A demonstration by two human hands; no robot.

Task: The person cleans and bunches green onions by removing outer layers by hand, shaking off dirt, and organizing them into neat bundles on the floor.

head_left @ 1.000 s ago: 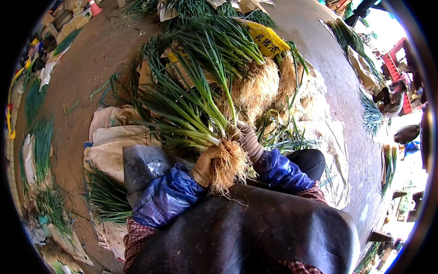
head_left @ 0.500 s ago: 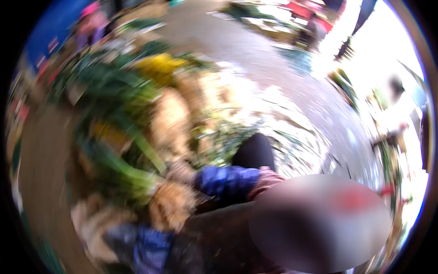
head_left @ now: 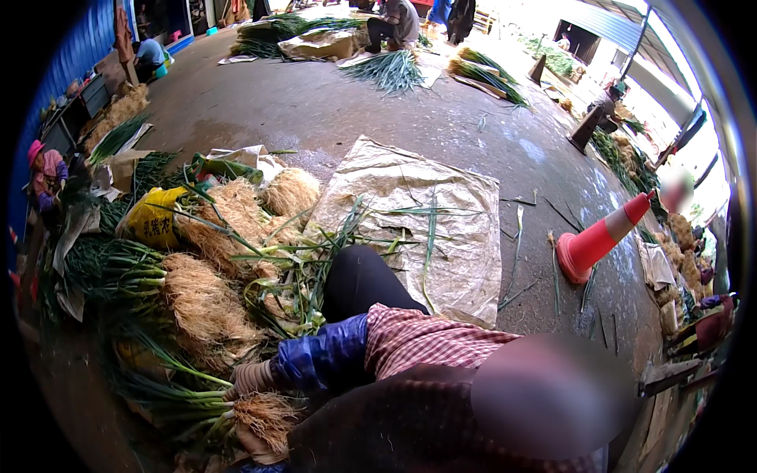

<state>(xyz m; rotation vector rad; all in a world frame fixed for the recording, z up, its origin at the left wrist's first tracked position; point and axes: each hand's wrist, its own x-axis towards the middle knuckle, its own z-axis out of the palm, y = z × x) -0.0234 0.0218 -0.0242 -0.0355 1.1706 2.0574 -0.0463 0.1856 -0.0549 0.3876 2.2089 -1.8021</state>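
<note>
My right hand (head_left: 241,384), its wrist wrapped in a tan cuff above a blue sleeve cover, is closed round the pale stems of a bunch of green onions (head_left: 206,407). The bunch's stringy roots (head_left: 266,416) point toward my body, and its green leaves spread to the left. Below the roots, my left hand (head_left: 259,446) curls against them, partly hidden by the roots and my dark clothing. Just beyond lies a bigger heap of green onions (head_left: 206,303) with thick tan roots. Loose leaves trail over the heap beside my knee (head_left: 363,277).
A yellow sack (head_left: 151,219) lies in the heap. Pale sacking (head_left: 465,236) with stray leaves covers the ground beyond my knee. To its right stands a tilted red cone (head_left: 587,244). Other people work around the yard, near more onion piles (head_left: 386,72).
The view has swung and sharpened from heavy blur, bringing the red cone and the far yard into sight. The bunch appears lower, with my left hand close under its roots.
</note>
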